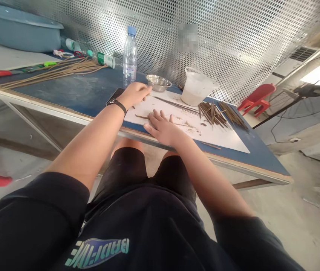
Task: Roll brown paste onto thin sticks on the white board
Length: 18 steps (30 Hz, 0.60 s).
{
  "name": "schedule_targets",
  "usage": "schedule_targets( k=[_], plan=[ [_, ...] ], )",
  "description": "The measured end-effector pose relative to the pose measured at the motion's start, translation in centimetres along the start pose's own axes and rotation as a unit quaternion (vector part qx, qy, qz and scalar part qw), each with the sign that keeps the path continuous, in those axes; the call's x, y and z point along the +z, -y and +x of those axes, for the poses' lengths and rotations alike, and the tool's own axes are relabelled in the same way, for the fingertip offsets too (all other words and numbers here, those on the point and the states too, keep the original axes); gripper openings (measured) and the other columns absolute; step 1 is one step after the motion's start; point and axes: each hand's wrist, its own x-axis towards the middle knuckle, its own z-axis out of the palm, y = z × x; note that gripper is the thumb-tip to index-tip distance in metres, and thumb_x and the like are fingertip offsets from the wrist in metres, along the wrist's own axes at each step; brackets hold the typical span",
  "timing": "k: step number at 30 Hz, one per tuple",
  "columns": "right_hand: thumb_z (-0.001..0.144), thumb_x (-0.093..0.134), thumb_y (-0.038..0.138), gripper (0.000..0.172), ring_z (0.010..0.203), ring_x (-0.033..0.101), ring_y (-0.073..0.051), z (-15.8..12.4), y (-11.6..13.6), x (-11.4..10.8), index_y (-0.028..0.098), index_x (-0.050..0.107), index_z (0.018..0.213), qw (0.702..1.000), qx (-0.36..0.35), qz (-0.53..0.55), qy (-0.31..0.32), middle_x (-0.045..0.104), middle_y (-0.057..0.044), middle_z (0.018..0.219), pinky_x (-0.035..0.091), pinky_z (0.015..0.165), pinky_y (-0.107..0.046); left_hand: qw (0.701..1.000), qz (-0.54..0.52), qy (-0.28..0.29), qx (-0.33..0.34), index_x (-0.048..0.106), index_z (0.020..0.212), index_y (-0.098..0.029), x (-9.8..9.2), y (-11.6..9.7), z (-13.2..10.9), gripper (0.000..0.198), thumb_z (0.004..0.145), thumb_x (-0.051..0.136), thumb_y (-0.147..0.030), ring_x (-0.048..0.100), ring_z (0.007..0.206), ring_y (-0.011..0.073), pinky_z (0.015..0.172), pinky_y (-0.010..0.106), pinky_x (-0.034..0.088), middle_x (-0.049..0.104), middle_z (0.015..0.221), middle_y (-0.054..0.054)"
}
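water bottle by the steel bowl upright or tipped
Upright: the clear plastic water bottle stands on end, with its blue cap at the top.

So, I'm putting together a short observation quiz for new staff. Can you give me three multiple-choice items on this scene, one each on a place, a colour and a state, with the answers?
1. Where is the black wristband?
A. On the right wrist
B. On the left wrist
C. On the tabletop

2. What colour is the small plastic chair?
A. Blue
B. White
C. Red

3. How does the clear water bottle stand?
A. Upright
B. On its side
C. Upside down

Answers:
1. B, the band circles the wrist of the arm on the left of the view.
2. C, its seat and legs show red.
3. A, it stands on its base with its blue cap at the top.
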Motion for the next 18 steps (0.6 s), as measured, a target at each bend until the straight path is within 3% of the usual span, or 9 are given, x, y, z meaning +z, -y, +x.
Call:
schedule_targets(
  k=[3, 7, 10, 13, 18],
  plan=[
    [0.107, 0.019, 0.086, 0.106, 0.176, -0.004, -0.046, -0.5, -0.5, 0.1, 0.013, 0.025, 0.183, 1.000, -0.010, 0.012, 0.012, 0.006, -0.016, 0.191, 0.002, 0.138, -0.074, 1.000, -0.005, -0.001, -0.003, 0.073, 0.083, -0.022, 0.1, 0.0, 0.0, 0.049, 0.106, 0.063, -0.064, 0.067, 0.071, 0.0202, 0.062, 0.031, 0.053, 0.076, 0.080, 0.010],
    [0.105, 0.017, 0.090, 0.111, 0.176, 0.000, -0.047, -1.5, -1.0, 0.7, 0.010, 0.020, 0.183, 0.999, -0.022, 0.027, -0.037, 0.009, -0.019, 0.190, 0.006, 0.138, -0.074, 0.999, -0.035, -0.012, 0.019, 0.070, 0.076, -0.023, 0.5, 0.5, 0.5, 0.060, 0.111, 0.052, -0.067, 0.068, 0.071, 0.0192, 0.074, 0.032, 0.056, 0.074, 0.074, 0.010],
    [0.106, 0.014, 0.088, 0.112, 0.175, 0.004, -0.048, -2.0, -0.8, 1.1, 0.005, 0.029, 0.180, 0.998, -0.026, 0.016, -0.055, 0.015, -0.023, 0.189, 0.007, 0.138, -0.073, 0.999, -0.039, -0.020, 0.027, 0.069, 0.072, -0.024, 0.6, 0.8, 0.8, 0.063, 0.113, 0.046, -0.066, 0.070, 0.072, 0.0192, 0.079, 0.032, 0.056, 0.073, 0.070, 0.009],
    [0.106, 0.016, 0.088, 0.109, 0.175, 0.009, -0.049, -1.7, -0.5, 1.3, 0.008, 0.038, 0.177, 0.998, -0.026, 0.000, -0.057, 0.020, -0.023, 0.188, 0.010, 0.138, -0.074, 0.999, -0.033, -0.017, 0.020, 0.069, 0.073, -0.024, 0.5, 0.7, 0.7, 0.061, 0.113, 0.048, -0.065, 0.071, 0.073, 0.0192, 0.078, 0.032, 0.055, 0.075, 0.071, 0.009],
    [0.107, 0.018, 0.087, 0.111, 0.175, 0.010, -0.050, -0.2, -0.4, 1.1, 0.003, 0.034, 0.178, 0.999, -0.006, -0.013, -0.044, 0.019, -0.025, 0.188, 0.012, 0.137, -0.075, 1.000, -0.013, -0.008, 0.009, 0.070, 0.076, -0.024, 0.3, 0.3, 0.4, 0.062, 0.112, 0.047, -0.069, 0.067, 0.069, 0.0192, 0.072, 0.030, 0.054, 0.075, 0.072, 0.009]
  ],
)
